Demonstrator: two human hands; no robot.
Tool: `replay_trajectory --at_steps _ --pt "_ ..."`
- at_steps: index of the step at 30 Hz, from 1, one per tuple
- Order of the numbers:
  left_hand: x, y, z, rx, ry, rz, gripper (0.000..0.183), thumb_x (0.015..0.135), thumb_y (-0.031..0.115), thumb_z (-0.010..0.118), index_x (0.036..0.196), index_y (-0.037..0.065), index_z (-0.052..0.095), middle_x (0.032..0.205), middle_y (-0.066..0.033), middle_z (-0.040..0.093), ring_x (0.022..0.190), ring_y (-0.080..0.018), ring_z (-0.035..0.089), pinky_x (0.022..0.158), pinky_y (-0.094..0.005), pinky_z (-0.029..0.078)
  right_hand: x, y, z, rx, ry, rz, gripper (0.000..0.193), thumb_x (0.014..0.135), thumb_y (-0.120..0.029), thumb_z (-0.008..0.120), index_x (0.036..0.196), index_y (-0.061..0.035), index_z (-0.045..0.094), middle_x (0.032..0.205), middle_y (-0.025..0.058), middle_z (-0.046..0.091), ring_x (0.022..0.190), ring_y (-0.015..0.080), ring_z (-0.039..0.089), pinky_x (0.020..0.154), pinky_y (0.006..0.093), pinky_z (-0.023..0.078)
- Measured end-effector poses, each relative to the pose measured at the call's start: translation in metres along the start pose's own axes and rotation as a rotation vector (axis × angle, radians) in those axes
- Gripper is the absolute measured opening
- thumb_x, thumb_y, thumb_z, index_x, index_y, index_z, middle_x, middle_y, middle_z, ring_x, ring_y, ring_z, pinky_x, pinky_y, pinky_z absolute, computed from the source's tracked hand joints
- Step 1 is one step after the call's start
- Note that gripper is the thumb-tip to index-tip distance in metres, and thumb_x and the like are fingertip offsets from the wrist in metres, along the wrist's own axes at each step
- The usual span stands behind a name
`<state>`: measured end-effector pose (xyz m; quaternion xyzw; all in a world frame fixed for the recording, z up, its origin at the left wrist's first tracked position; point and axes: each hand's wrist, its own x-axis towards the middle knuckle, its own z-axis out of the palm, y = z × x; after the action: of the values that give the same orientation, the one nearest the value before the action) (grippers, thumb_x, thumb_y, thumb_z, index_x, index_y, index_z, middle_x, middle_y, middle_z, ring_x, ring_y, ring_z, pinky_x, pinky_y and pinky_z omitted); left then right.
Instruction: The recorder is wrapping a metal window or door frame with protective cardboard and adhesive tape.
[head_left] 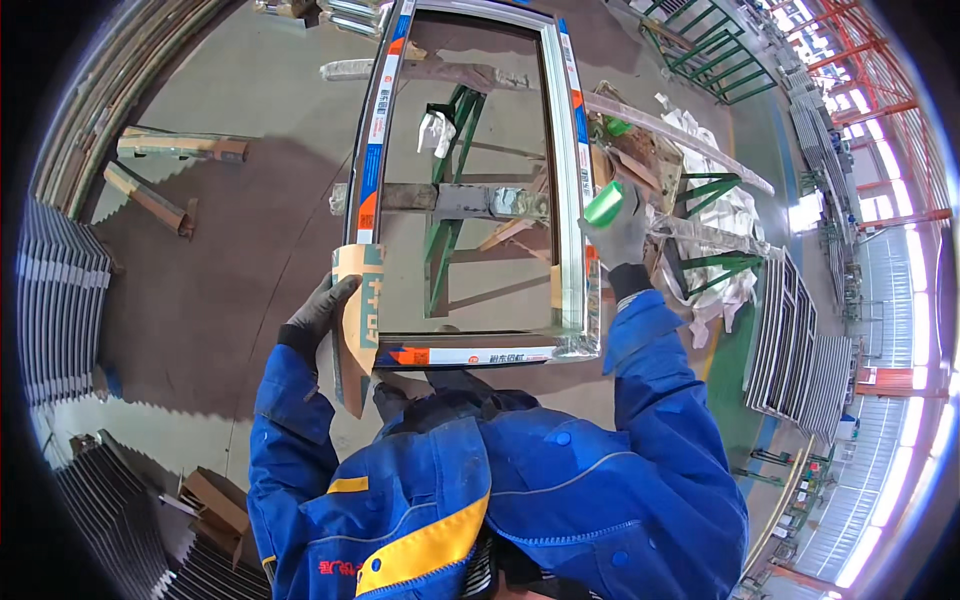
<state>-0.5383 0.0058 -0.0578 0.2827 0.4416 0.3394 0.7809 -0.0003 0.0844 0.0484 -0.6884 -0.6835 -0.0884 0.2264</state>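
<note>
Jacket [560, 490]; cardboard [356, 315] in L fingers [322, 303], green roll [602, 207] in R hand [624, 232].

Two grey-gloved hands [318, 308] [620, 235]; one shiny green roll [603, 205], right grip; one brown cardboard strip [355, 318], left grip; one rectangular film-banded frame [470, 356].

Grey ribbed stacks [65, 300] stand at the left, green metal racks [722, 64] upper right, red beams [903, 219] farther right.

Cardboard [356, 322] partly hides left hand [318, 306]; window frame [567, 150] cut off at top
</note>
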Motion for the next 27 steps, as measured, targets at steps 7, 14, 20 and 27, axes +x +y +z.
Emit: replay_trajectory --at_steps 7,14,20,27 --pt "-0.006 0.007 0.009 -0.060 -0.015 -0.006 0.082 0.088 0.042 0.082 0.149 0.001 0.044 0.134 -0.0130 0.063 0.122 -0.0235 0.062 0.107 -0.0392 0.051 0.039 0.030 -0.012 0.101 -0.249 -0.049 0.119 0.063 -0.033 0.093 0.157 -0.0025 0.028 0.142 0.0278 0.053 0.127 0.0421 0.057 0.103 0.0477 0.052" --pt "-0.011 -0.008 0.006 0.010 0.039 0.118 0.084 0.091 0.046 0.079 0.151 0.000 0.041 0.137 -0.0127 0.061 0.126 -0.0216 0.058 0.109 -0.0385 0.047 0.065 0.029 -0.007 0.166 -0.568 -0.061 0.117 0.068 -0.033 0.090 0.159 -0.0024 0.023 0.117 0.0216 0.067 0.106 0.0381 0.069 0.093 0.0455 0.055" --pt "-0.009 -0.016 0.022 0.152 0.283 0.354 0.088 0.092 0.047 0.077 0.157 0.003 0.036 0.144 -0.0138 0.056 0.133 -0.0237 0.053 0.111 -0.0394 0.043 0.066 -0.121 -0.018 0.867 -0.536 -0.216 0.087 0.079 -0.016 0.088 0.151 -0.0030 0.040 0.129 0.0129 0.060 0.114 0.0214 0.063 0.097 0.0347 0.055" --pt "-0.020 -0.011 0.044 0.137 0.414 0.403 0.076 0.094 0.037 0.077 0.151 0.000 0.042 0.140 -0.0144 0.059 0.127 -0.0204 0.057 0.107 -0.0344 0.046 0.012 -0.339 0.011 1.385 -0.921 -0.239 0.087 0.080 -0.020 0.087 0.151 -0.0025 0.040 0.127 0.0112 0.060 0.114 0.0208 0.062 0.098 0.0357 0.053"
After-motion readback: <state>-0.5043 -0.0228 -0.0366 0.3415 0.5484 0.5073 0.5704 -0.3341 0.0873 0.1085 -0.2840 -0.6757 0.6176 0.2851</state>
